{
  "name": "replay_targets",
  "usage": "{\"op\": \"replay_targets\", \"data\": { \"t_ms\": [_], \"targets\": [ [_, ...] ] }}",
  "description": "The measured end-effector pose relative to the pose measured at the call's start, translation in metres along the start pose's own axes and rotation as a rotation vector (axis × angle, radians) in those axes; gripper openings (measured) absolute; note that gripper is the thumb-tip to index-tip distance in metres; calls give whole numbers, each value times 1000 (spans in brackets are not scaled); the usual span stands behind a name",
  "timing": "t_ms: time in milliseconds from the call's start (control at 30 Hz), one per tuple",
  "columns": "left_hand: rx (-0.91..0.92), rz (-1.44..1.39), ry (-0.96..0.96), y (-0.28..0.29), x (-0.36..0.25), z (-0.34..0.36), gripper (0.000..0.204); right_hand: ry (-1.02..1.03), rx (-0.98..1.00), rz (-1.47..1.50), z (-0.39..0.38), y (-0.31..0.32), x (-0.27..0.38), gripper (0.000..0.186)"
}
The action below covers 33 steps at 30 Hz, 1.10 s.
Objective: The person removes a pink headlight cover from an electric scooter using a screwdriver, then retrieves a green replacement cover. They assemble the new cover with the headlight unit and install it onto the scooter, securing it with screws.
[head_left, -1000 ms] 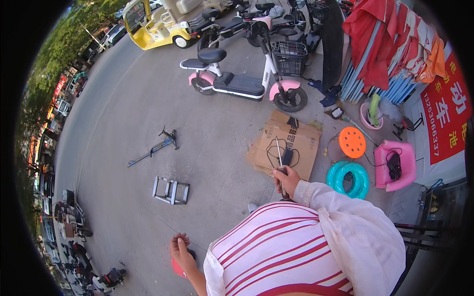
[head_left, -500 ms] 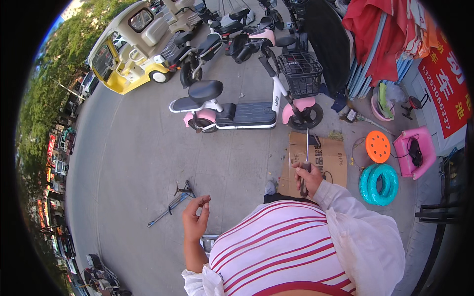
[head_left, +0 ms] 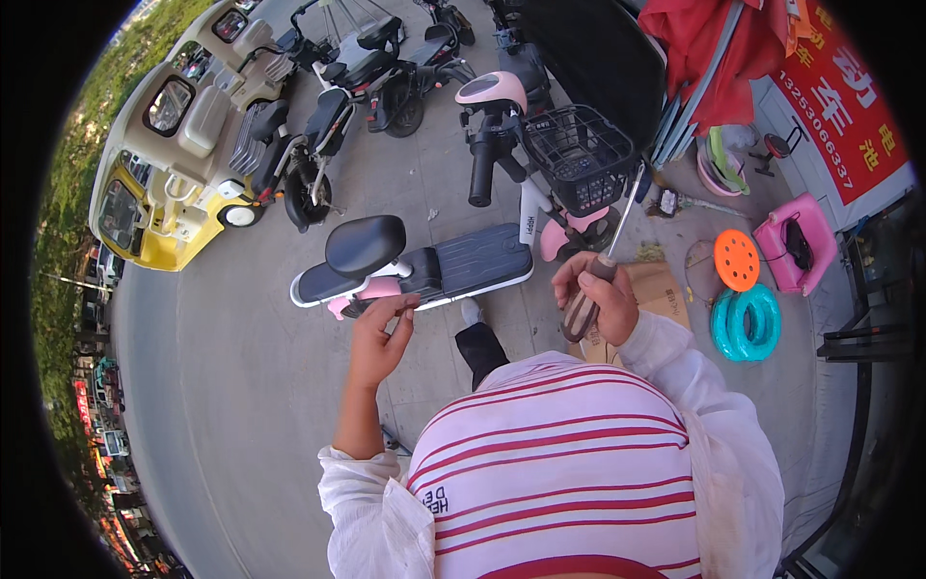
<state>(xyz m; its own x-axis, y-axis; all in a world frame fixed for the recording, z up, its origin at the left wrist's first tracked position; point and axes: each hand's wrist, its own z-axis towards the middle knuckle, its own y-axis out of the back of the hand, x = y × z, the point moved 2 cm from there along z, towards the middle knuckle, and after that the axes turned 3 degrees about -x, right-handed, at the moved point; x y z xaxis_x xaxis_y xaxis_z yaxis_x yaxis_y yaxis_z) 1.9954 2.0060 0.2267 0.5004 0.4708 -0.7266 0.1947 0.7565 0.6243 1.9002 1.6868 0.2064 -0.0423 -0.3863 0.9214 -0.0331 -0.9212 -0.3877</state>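
My right hand is wrapped around the brown handle of a screwdriver. Its long metal shaft points up and away, passing in front of the scooter's front wheel and beside the basket. Raised on the other side, my left hand has bent fingers with the thumb apart, and I see nothing in it. Just beyond my hands stands a pink and white electric scooter with a black seat and a black wire basket. From this viewpoint, my left fingertips lie just below the seat.
Flattened cardboard lies under my right forearm. To the right are teal rings, an orange disc with holes and a pink bin. Folded red canopies lean behind. Parked scooters and a yellow three-wheeler stand far left.
I have moved forward, closer to the pink scooter, with one foot stepping out. The screwdriver stays in my right hand and now tilts to the right. The stand on the ground has left view.
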Motion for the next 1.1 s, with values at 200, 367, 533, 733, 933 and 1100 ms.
{"op": "replay_targets", "data": {
  "t_ms": [200, 367, 533, 733, 933, 1100],
  "targets": [
    [221, 82, -354, -9, 57, 226, 20, 139, -90, -101, 130, -40, 1, 38],
    [295, 159, -499, -58, 101, 367, 28, 104, -173, -84, 212, -68, -2, 23],
    [356, 218, -592, -108, 137, 435, 39, 35, -263, -101, 239, -72, -17, 28],
    [340, 307, -744, -126, 157, 452, 37, 5, -319, -62, 244, -65, -16, 24],
    [326, 395, -816, -135, 155, 452, 41, -3, -285, -81, 243, -58, -21, 22],
    [303, 474, -933, -139, 160, 452, 47, -41, -245, -33, 243, -51, -23, 21]
  ]
}}
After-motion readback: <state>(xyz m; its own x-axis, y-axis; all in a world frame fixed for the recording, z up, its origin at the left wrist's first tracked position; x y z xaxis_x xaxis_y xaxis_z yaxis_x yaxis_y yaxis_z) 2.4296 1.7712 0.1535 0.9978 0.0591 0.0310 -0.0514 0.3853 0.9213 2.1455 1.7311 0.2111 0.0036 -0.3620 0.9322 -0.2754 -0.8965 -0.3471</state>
